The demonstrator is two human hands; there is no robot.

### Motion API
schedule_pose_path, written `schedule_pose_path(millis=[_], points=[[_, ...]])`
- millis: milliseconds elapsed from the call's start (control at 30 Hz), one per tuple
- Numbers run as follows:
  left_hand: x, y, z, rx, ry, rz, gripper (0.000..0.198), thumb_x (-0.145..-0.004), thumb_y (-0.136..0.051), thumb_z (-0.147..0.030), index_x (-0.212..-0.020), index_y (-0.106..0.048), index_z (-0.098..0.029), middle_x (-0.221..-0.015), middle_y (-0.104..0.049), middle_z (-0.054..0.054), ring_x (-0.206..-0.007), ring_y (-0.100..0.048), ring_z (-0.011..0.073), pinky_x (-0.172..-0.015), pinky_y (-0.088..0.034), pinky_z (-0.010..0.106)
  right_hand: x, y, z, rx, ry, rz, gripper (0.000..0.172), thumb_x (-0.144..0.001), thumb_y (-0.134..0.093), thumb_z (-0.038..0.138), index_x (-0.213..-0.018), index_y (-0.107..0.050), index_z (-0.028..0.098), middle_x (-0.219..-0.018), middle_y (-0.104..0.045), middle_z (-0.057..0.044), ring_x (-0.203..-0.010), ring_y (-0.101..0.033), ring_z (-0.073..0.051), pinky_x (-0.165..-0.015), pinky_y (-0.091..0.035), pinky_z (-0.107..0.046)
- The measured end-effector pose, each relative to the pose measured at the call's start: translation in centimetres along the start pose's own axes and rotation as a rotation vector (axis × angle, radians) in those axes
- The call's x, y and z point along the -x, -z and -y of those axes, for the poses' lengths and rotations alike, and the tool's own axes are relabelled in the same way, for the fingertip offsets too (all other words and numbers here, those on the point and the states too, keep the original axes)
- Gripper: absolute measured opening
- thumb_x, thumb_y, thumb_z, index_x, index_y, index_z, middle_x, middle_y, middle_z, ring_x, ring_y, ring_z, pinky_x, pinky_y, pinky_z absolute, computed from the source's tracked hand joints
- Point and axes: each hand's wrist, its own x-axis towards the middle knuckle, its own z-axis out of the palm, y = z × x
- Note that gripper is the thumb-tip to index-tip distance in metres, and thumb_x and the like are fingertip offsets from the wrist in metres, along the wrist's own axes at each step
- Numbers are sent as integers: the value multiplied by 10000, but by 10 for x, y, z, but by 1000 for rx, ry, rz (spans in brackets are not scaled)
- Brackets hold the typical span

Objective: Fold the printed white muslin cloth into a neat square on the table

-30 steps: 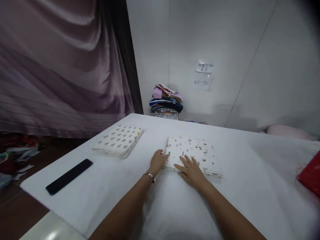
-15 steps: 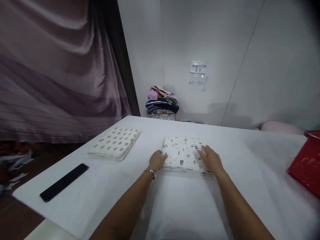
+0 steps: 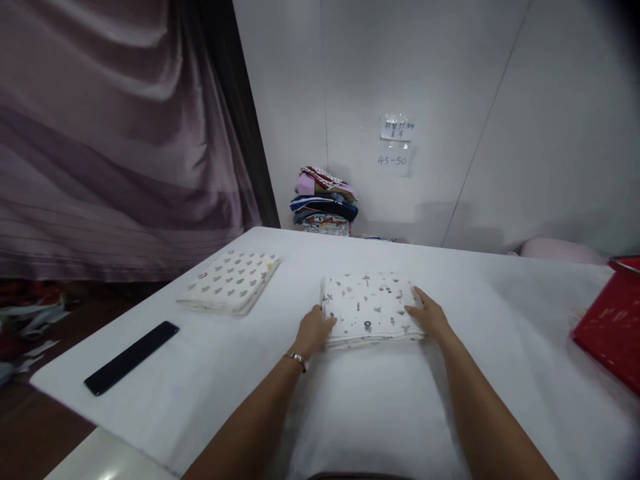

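A folded white cloth with small printed figures (image 3: 370, 305) lies in front of me on the white table (image 3: 240, 373). My left hand (image 3: 314, 328), with a bracelet at its wrist, grips the cloth's left edge, thumb on top. At the right edge, my right hand (image 3: 427, 315) holds the same cloth, its thumb over the top and the other fingers along the side. A second folded cloth with a grey-green leaf-like pattern (image 3: 233, 281) lies to the left, touched by neither hand.
A black flat bar (image 3: 131, 358) lies at the table's left. A red container (image 3: 613, 327) stands at the right edge. Behind the table are a stack of folded fabrics (image 3: 325, 200) and a wall with paper labels (image 3: 396, 160). A purplish curtain (image 3: 110, 133) hangs at left.
My right hand has shifted slightly right, from the top of the cloth to its right edge. The cloth's right side has moved a little, and my left hand stays at its left edge.
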Motion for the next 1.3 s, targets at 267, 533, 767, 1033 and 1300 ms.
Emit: schedule_pose_path(millis=[267, 533, 767, 1033, 1300], points=[[60, -15, 12, 333, -64, 23, 765, -712, -652, -395, -1361, -298, -202, -997, -671, 58, -887, -626, 209, -718, -437, 260, 14, 14, 14, 306, 105, 22, 457, -870, -434, 275, -1290, -529, 120, -1206, -599, -167, -1082, -567, -293, -893, -442, -414], [62, -21, 17, 390, -84, -39, 735, -700, -674, -371, -1340, -342, -224, -863, -679, 12, -753, -619, 180, -637, -429, 246, 121, -20, 102, 61, 608, 236, 467, -916, -411, 436, -1290, -526, 181, -1301, -560, -104, -1200, -503, -238, -1038, -366, -447], [53, -27, 23, 426, -127, -40, 643, -738, -649, -403, -1297, -397, -213, -905, -688, 41, -790, -635, 182, -692, -449, 254, 161, -52, 95, 323, 815, 280, 532, -900, -446, 334, -1419, -362, 254, -1448, -398, -74, -1350, -325, -242, -1105, -223, -511], [-5, 1, 35, 186, -73, -211, 504, -851, -472, -254, -1338, -402, -149, -1284, -544, 135, -1159, -519, 232, -956, -398, 336, 163, -66, 101, 377, 799, 114, 520, -888, -460, 347, -1388, -413, 215, -1387, -477, -102, -1296, -393, -255, -1078, -271, -498], [-59, -3, 36, 160, -297, -144, 556, -792, -504, -185, -1344, -435, -186, -1261, -580, 83, -1182, -499, 222, -1041, -335, 354, 168, -74, 103, 299, 744, 93, 456, -874, -458, 261, -1329, -487, 263, -1350, -518, -59, -1266, -433, -261, -1071, -309, -472]])
